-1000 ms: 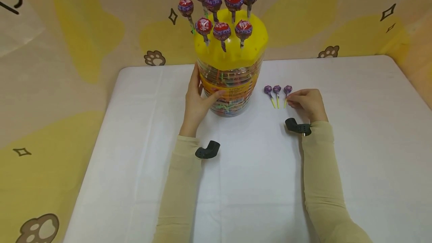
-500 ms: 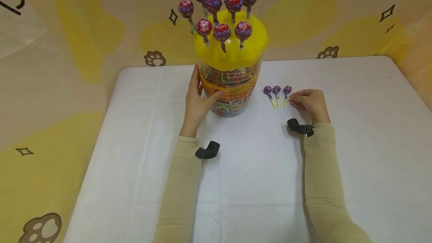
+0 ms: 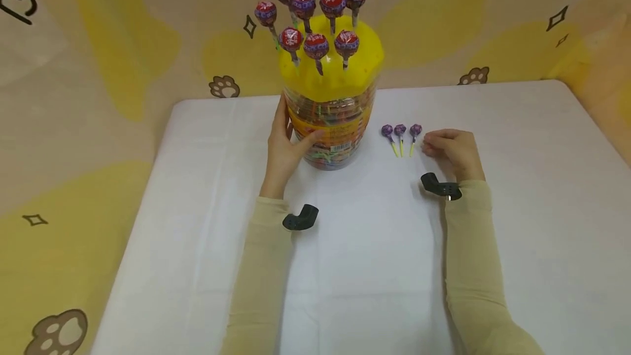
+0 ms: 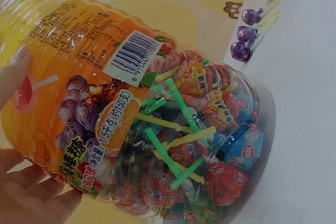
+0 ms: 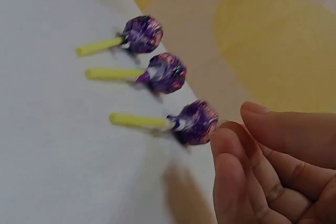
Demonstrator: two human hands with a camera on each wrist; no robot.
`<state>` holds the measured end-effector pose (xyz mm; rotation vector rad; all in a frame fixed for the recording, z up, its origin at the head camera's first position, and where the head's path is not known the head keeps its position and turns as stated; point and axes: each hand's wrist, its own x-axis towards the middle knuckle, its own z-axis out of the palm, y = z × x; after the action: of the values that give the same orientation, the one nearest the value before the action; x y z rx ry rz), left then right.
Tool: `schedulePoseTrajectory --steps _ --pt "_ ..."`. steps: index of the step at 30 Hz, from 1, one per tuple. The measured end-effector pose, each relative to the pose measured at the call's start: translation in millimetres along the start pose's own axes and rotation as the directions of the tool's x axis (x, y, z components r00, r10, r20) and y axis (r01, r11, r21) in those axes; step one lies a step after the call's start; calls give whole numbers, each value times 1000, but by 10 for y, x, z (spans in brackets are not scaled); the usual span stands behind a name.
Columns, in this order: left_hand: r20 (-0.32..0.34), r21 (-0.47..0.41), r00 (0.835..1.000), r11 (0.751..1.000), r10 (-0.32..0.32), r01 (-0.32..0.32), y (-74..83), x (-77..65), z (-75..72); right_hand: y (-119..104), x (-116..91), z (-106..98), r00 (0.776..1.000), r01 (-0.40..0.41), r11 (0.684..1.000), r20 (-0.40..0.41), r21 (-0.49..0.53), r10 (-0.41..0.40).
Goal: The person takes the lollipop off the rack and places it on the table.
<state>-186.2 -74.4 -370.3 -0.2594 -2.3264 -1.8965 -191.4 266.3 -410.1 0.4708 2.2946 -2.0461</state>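
Note:
My left hand (image 3: 283, 158) grips the side of a big clear candy jar (image 3: 340, 125), thumb across the front and fingers round the far side. The jar has a yellow lid (image 3: 340, 84), an orange label (image 4: 52, 51) and many wrapped lollipops inside. Three purple-wrapped lollipops lie side by side on the table: a left one (image 3: 386, 131), a middle one (image 3: 400, 130) and a right one (image 3: 416, 130), their yellow sticks toward me. Just right of that last lollipop is my right hand (image 3: 454, 152), fingers loosely curled with nothing between them.
Several larger red-and-purple lollipops (image 3: 315, 46) stand upright out of the jar's lid. The table has a white cover (image 3: 370, 267). Behind it hangs a yellow patterned backdrop (image 3: 434, 32). Each wrist carries a black camera, such as the right one (image 3: 440, 186).
My right hand has let go of the right-hand lollipop's stick and drawn slightly to the right. The left hand keeps its grip on the jar. The head view has shifted a little.

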Motion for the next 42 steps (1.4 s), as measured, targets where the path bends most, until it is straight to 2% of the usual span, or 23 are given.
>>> schedulePoseTrajectory --steps 5,11,17,20,25,35,42 --pt "-3 -1 1000 1000 -9 9 -23 -19 -7 -148 -50 75 991 137 979 -12 153 -137" --pt "-6 4 1000 1000 -7 7 -23 -20 -9 -409 -130 191 970 243 951 -33 192 -242" --pt "-3 15 1000 1000 -8 8 -10 -26 1 -826 -251 336 930 364 891 -48 271 -365" --pt "-8 18 1000 1000 -11 11 -6 -24 -5 -1057 -291 430 913 402 877 -35 265 -408" --pt "-8 14 1000 1000 -9 9 3 -27 -13 -1338 -338 578 898 427 868 -5 253 -441" --pt "-11 6 1000 1000 -1 1 5 -32 -10 -1702 -360 823 840 525 801 -25 287 -542" --pt "-11 6 1000 1000 0 0 3 -31 -13 -1876 -379 977 811 571 786 -13 236 -585"
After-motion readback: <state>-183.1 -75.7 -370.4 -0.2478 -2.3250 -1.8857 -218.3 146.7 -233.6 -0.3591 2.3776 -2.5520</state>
